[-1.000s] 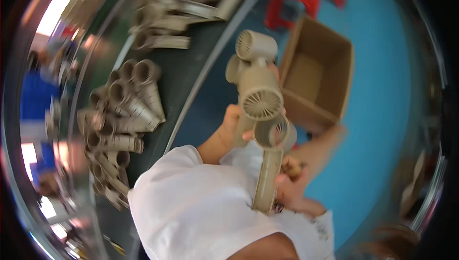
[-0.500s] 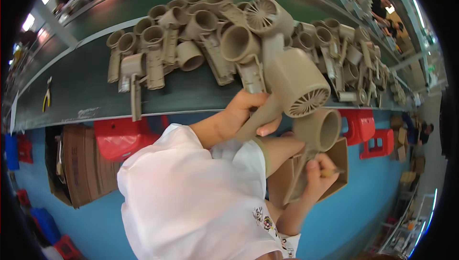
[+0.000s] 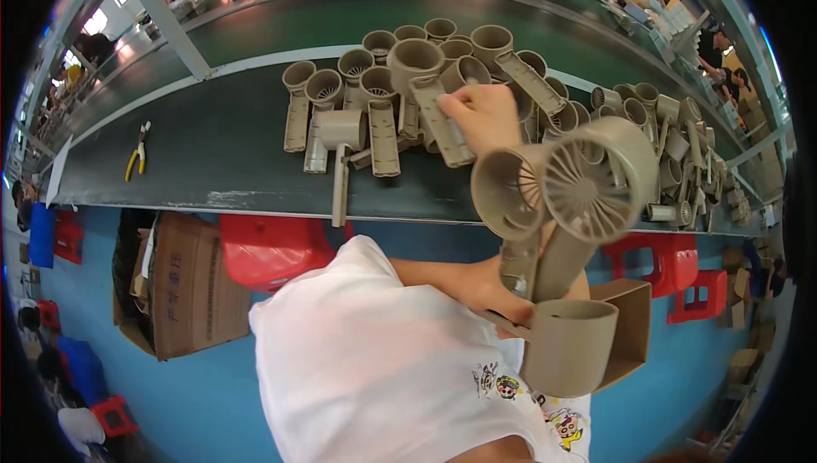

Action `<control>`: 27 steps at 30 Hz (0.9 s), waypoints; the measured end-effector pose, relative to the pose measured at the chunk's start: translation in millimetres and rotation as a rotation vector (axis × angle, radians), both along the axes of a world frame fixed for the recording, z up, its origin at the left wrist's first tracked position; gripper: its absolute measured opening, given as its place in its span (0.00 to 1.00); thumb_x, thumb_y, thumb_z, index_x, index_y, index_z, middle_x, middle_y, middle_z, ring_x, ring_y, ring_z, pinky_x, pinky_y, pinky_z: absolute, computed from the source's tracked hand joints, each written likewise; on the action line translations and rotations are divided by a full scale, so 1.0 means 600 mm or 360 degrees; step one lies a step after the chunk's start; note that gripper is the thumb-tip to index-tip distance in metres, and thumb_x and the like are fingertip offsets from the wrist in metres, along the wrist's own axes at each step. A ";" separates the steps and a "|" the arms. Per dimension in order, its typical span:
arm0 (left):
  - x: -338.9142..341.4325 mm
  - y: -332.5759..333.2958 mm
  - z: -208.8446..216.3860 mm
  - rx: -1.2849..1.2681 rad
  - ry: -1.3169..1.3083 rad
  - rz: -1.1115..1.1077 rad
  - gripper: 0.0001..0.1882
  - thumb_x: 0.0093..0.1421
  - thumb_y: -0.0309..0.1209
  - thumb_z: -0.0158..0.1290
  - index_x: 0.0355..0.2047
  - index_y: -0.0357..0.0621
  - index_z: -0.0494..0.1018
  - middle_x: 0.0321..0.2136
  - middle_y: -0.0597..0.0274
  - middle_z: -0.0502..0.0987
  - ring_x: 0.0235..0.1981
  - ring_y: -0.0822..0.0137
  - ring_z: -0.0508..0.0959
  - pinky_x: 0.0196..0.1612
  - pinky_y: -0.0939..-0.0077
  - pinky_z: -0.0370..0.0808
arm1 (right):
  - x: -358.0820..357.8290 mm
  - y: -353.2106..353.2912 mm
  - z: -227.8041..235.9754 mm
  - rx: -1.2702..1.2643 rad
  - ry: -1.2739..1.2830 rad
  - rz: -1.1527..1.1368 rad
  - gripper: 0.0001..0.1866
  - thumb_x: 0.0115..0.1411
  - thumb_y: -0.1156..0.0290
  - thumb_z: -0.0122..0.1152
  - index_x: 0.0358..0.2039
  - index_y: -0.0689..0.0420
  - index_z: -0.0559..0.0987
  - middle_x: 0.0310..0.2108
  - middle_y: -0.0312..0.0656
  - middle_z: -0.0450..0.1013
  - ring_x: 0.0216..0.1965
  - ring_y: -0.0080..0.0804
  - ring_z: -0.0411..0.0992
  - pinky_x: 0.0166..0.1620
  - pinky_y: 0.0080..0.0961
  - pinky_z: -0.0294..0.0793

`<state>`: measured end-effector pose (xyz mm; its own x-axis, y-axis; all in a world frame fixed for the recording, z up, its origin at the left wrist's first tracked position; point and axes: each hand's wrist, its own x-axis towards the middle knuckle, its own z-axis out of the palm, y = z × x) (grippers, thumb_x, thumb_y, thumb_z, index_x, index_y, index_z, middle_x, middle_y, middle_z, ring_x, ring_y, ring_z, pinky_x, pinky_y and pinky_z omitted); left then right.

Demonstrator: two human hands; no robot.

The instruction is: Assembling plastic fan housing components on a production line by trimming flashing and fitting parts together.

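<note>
My left hand [image 3: 492,291] is closed round the handles of a bunch of beige hair dryer housings, held in front of the bench edge. One housing [image 3: 637,161] shows a slotted round grille, another [image 3: 487,199] an open barrel, and a third barrel [image 3: 572,348] hangs lowest. Their handles partly hide my fingers. Over the bench, my right hand [image 3: 487,116] pinches the flat handle of another hair dryer housing [image 3: 444,135], its ring-shaped barrel pointing up among the pile. A small yellowish tip shows above the right fingers; I cannot make out what it is.
Several more beige housings [image 3: 380,135] stand and lie on the dark bench [image 3: 213,157]. Yellow-handled pliers [image 3: 137,153] lie at its left. Red stools [image 3: 272,250], a brown carton [image 3: 191,284] and an open box [image 3: 630,327] are below. Beyond runs a green conveyor [image 3: 298,25].
My right hand has moved from low on the right up to the pile and grips a housing there. The housing it held low down is now with the bunch at my left hand.
</note>
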<state>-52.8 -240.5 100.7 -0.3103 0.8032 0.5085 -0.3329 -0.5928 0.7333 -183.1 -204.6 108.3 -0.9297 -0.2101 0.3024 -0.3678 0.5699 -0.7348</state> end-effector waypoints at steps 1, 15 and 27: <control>0.008 0.000 0.015 -0.0167 -0.0082 0.0035 0.11 0.47 0.26 0.51 0.30 0.35 0.65 0.13 0.63 0.67 0.10 0.76 0.67 0.10 0.84 0.61 | -0.004 -0.013 -0.008 -0.0096 0.0087 -0.0002 0.10 0.42 0.68 0.57 0.20 0.63 0.77 0.15 0.42 0.70 0.17 0.26 0.68 0.25 0.22 0.65; -0.024 0.031 -0.004 -0.0135 -0.0186 -0.0154 0.17 0.39 0.21 0.56 0.30 0.34 0.65 0.22 0.59 0.68 0.17 0.74 0.69 0.13 0.83 0.64 | 0.075 0.013 -0.054 -0.1489 -0.0193 -0.0071 0.11 0.51 0.71 0.53 0.33 0.64 0.72 0.15 0.29 0.61 0.14 0.14 0.58 0.18 0.13 0.56; -0.015 0.107 0.009 -0.0255 -0.0401 0.0456 0.11 0.47 0.22 0.45 0.33 0.33 0.64 0.21 0.58 0.70 0.12 0.73 0.69 0.13 0.83 0.64 | 0.294 0.250 -0.086 -0.2144 0.0287 -0.0782 0.11 0.57 0.69 0.45 0.36 0.64 0.69 0.17 0.28 0.58 0.14 0.14 0.56 0.18 0.09 0.54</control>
